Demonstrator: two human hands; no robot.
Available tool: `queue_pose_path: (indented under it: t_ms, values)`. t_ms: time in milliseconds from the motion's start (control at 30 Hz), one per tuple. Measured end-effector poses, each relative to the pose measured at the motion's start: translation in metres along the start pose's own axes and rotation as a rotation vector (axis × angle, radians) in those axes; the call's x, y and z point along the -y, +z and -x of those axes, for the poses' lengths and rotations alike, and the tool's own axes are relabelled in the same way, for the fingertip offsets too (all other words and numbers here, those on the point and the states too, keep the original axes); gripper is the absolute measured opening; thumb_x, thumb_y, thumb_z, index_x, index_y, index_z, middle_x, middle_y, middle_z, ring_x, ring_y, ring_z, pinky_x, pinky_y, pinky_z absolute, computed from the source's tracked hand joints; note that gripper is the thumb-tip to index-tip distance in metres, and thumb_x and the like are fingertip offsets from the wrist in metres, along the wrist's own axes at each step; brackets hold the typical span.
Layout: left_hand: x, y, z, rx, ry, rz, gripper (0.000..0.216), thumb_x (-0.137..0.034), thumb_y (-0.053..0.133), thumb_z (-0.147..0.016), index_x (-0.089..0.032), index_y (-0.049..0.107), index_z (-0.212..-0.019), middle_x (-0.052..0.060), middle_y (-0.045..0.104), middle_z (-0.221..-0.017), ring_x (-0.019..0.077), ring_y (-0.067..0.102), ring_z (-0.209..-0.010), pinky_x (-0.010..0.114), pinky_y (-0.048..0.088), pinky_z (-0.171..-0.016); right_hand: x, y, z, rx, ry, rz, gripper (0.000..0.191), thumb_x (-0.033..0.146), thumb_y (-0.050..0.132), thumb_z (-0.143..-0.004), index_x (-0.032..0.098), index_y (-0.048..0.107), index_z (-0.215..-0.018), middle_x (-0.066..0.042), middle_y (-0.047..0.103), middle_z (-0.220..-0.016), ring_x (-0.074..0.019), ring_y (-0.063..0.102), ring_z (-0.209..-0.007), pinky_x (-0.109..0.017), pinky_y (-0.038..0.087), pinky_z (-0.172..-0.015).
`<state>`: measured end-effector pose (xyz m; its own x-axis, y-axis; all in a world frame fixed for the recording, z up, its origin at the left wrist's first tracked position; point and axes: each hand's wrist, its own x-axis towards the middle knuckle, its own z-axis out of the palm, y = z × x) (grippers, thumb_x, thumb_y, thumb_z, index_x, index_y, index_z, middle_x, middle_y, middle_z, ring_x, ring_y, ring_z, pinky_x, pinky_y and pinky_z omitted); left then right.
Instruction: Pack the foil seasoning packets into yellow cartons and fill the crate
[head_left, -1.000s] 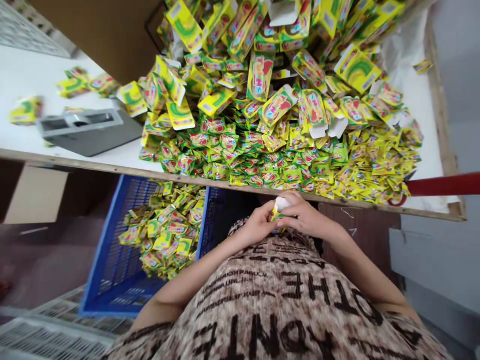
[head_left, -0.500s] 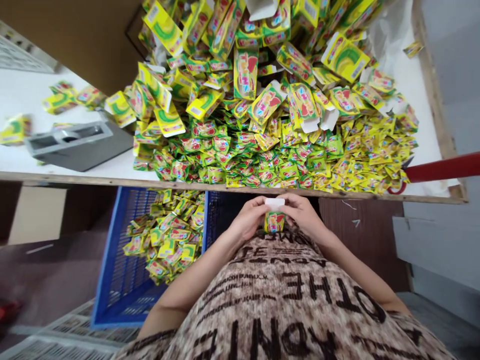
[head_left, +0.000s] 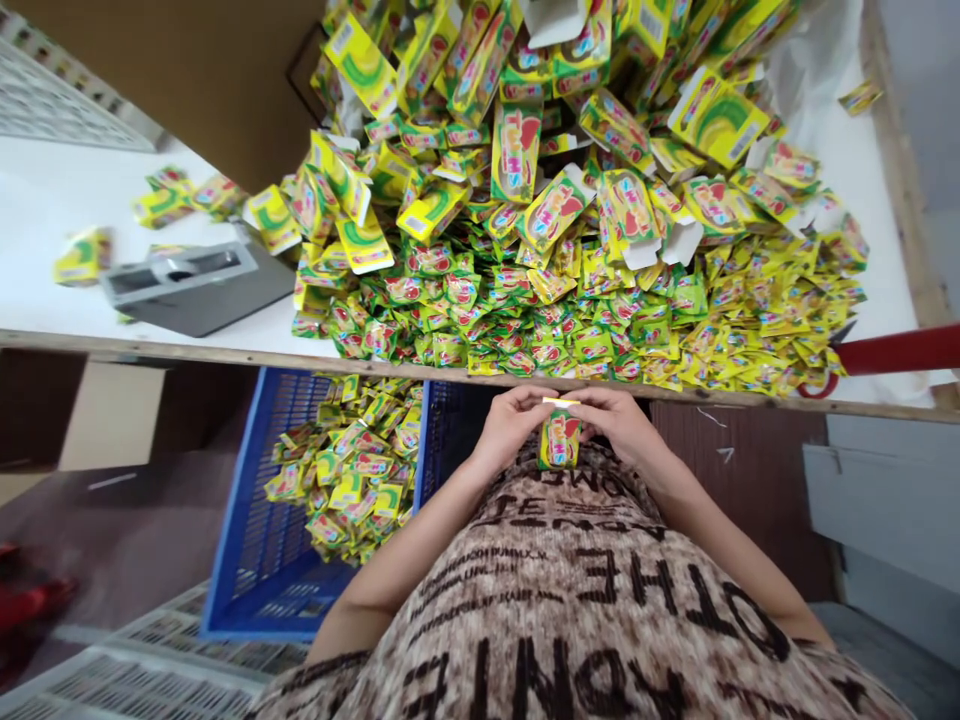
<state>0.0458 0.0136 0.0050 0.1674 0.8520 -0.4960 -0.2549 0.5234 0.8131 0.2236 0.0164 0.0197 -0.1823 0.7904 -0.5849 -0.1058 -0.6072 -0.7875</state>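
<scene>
Between my two hands, in front of my body and just below the table's edge, is a small yellow-and-green candy box (head_left: 560, 440) with colourful lettering. My left hand (head_left: 511, 425) pinches its upper left side. On the upper right side my right hand (head_left: 609, 415) grips it, the thumb near the top flap. A thin white and yellow edge shows at the box's top. Beyond the hands, small green and yellow wrapped sachets (head_left: 592, 345) lie heaped along the table edge. Behind them is a pile of similar candy boxes (head_left: 516, 150), some with white flaps standing open.
Left of my body, a blue plastic crate (head_left: 251, 500) holds many filled-looking boxes. A grey tape dispenser (head_left: 199, 290) lies on the white table (head_left: 45, 180) beside a large brown carton (head_left: 202, 70). Red-handled scissors (head_left: 892, 352) rest at the right. A wooden rim (head_left: 911, 200) borders the table.
The white flap at the top of the box has folded down to a thin edge, and more of the box's front shows. The whole view has shifted slightly.
</scene>
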Motion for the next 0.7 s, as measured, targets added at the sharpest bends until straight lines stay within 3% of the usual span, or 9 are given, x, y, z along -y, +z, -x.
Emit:
queue_pose_path:
  t_ms: [167,300,467,600,700]
  values:
    - [0.005,-0.003,-0.003,0.025,0.120,-0.130,0.023,-0.032,0.080,-0.070,-0.015,0.074,-0.084,0.003,0.074,-0.079,0.0136,0.065,-0.068,0.024,0.051,-0.067,-0.004,-0.002,-0.001,-0.055,-0.074,0.051,0.028,0.039,0.082,-0.063,0.020,0.080,-0.084,-0.005,0.075,-0.077,-0.0144,0.064,-0.060,-0.024,0.053,-0.048]
    - [0.006,-0.008,0.001,0.078,0.236,-0.304,0.022,-0.034,0.076,-0.075,-0.016,0.075,-0.087,0.006,0.075,-0.084,0.0163,0.068,-0.074,0.027,0.053,-0.071,-0.011,-0.006,0.003,-0.013,-0.201,0.165,0.025,0.043,0.078,-0.071,0.021,0.080,-0.082,-0.005,0.074,-0.079,-0.0153,0.063,-0.058,-0.027,0.054,-0.048]
    - [0.011,-0.016,0.007,0.114,0.383,-0.472,0.017,-0.032,0.071,-0.081,-0.017,0.076,-0.086,0.008,0.076,-0.087,0.0174,0.069,-0.080,0.029,0.053,-0.075,-0.030,-0.006,0.016,-0.063,-0.527,0.396,0.020,0.039,0.070,-0.082,0.024,0.079,-0.092,-0.007,0.071,-0.089,-0.0185,0.066,-0.082,-0.033,0.056,-0.072]
    - [0.020,-0.012,0.008,0.177,0.286,-0.330,0.023,-0.035,0.078,-0.074,-0.016,0.074,-0.087,0.008,0.075,-0.089,0.0184,0.069,-0.081,0.030,0.055,-0.076,-0.032,-0.010,0.018,-0.056,-0.611,0.486,0.019,0.037,0.066,-0.087,0.024,0.078,-0.095,-0.007,0.068,-0.089,-0.0178,0.065,-0.085,-0.033,0.054,-0.076]
    - [0.022,-0.008,0.007,0.142,0.183,-0.225,0.026,-0.036,0.079,-0.072,-0.016,0.071,-0.087,0.006,0.074,-0.085,0.0160,0.068,-0.074,0.027,0.055,-0.070,-0.019,-0.019,0.006,-0.054,-0.627,0.581,0.020,0.035,0.061,-0.090,0.023,0.077,-0.090,-0.006,0.068,-0.087,-0.0185,0.064,-0.083,-0.034,0.053,-0.077]
